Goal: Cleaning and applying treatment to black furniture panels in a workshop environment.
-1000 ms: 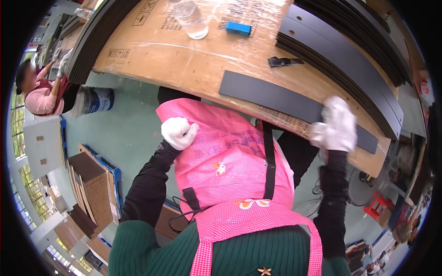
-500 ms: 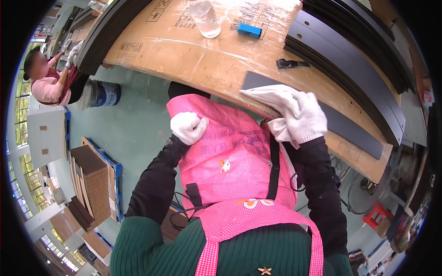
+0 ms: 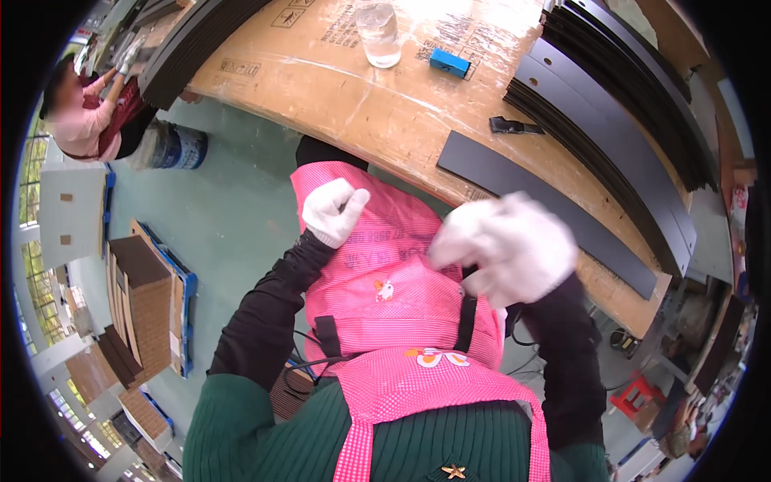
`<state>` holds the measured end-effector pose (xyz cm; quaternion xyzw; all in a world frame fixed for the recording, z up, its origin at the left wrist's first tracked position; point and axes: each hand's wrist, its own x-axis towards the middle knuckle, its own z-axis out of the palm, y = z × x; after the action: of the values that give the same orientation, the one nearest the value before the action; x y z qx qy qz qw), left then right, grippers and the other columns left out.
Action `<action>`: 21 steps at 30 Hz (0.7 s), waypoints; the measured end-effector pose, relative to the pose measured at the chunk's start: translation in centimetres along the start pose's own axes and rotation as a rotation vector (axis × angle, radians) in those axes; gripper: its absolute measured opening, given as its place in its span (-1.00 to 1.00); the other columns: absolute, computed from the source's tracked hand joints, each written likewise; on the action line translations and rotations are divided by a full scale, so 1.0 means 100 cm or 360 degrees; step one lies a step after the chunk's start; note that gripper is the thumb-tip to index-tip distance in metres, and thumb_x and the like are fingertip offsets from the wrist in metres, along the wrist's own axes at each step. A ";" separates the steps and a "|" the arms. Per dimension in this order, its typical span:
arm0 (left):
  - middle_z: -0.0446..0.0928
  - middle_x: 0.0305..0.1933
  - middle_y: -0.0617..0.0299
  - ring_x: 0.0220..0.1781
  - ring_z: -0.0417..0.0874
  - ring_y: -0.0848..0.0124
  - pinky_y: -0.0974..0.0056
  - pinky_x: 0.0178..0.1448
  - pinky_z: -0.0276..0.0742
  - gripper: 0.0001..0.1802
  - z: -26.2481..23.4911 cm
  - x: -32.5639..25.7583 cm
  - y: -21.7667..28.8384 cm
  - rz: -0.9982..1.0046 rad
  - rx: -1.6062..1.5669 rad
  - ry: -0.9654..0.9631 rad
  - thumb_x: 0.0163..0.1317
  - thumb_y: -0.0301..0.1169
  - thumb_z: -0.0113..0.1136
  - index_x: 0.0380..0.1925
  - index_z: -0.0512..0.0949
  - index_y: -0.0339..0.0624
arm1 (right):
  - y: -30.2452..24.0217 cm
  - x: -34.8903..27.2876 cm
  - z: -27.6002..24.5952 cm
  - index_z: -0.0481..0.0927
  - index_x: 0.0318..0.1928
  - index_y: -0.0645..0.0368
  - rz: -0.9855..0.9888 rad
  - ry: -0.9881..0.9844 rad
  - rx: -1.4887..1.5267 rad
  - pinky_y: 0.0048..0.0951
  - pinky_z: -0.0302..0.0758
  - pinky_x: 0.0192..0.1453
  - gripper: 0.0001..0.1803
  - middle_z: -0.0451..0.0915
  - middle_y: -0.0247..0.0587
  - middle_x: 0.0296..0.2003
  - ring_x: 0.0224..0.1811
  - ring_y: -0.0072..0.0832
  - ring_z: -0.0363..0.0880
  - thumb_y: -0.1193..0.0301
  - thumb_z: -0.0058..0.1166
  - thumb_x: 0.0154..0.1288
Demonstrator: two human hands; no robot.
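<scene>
My right hand [image 3: 534, 245], in a white glove and smeared by motion, is closed on a white cloth [image 3: 454, 239] beside the table's near edge. Where glove ends and cloth begins is hard to make out. Just beyond it a single dark grey strip panel [image 3: 554, 215] lies flat on the cardboard-covered table [image 3: 321, 96]. My left hand [image 3: 331, 210], also gloved in white, is curled into a loose fist above the lap of the pink apron [image 3: 377, 257]. Nothing shows between its fingers.
Stacks of dark panels stand at the table's right [image 3: 606, 149] and left end [image 3: 197, 52]. A clear cup [image 3: 377, 36], a blue block [image 3: 450, 63] and a small black object [image 3: 516, 126] are on the table. Another person [image 3: 88, 120] works at far left, near a bucket [image 3: 178, 145].
My right hand has pulled back from the panel toward my body with the cloth, uncovering the panel's left end. My left fist has risen slightly.
</scene>
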<state>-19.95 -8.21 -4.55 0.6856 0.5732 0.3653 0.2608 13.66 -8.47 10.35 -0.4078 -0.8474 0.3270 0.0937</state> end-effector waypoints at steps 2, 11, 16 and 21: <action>0.58 -0.46 0.13 -0.41 0.63 0.16 0.10 -0.26 0.56 -0.77 0.010 0.025 0.034 0.0370 -0.0112 0.0102 0.19 -0.40 0.51 -0.50 0.60 -0.17 | 0.010 -0.011 -0.029 0.72 -0.19 -0.07 0.0536 0.0361 -0.0886 -0.11 0.59 -0.03 -0.76 0.66 -0.17 -0.05 -0.01 -0.14 0.68 0.35 0.38 0.08; 0.64 0.25 0.05 0.33 0.60 -0.03 -0.07 0.50 0.43 -0.16 0.066 0.122 0.061 0.0641 0.0320 -0.0244 -0.09 0.03 0.63 0.23 0.63 -0.05 | 0.052 0.050 0.026 0.73 0.13 -0.19 0.0239 0.0387 -0.0790 -0.07 0.50 0.10 -0.42 0.58 -0.10 0.00 0.07 -0.04 0.57 0.27 0.41 -0.02; 0.62 0.26 0.17 0.38 0.56 0.02 -0.08 0.53 0.40 -0.23 0.066 0.124 0.051 0.0692 0.0195 -0.0361 -0.08 -0.02 0.60 0.18 0.64 -0.01 | 0.044 0.062 0.014 0.65 0.28 -0.17 0.0147 0.0192 -0.0821 -0.06 0.54 0.04 -0.28 0.58 -0.06 -0.05 0.02 -0.05 0.59 0.26 0.39 -0.02; 0.62 0.27 0.16 0.38 0.57 0.03 -0.08 0.53 0.41 -0.22 0.066 0.126 0.052 0.0694 0.0150 -0.0338 -0.11 -0.05 0.59 0.18 0.64 -0.04 | 0.044 0.066 0.002 0.59 0.39 -0.17 0.0150 -0.0107 -0.0865 0.00 0.54 0.08 -0.01 0.56 0.04 0.04 0.06 -0.02 0.61 0.32 0.47 -0.27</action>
<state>-10.62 3.39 -1.89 0.8390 0.3974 0.3117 0.2024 12.02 -1.57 6.75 -0.4457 -0.8868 0.1050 -0.0627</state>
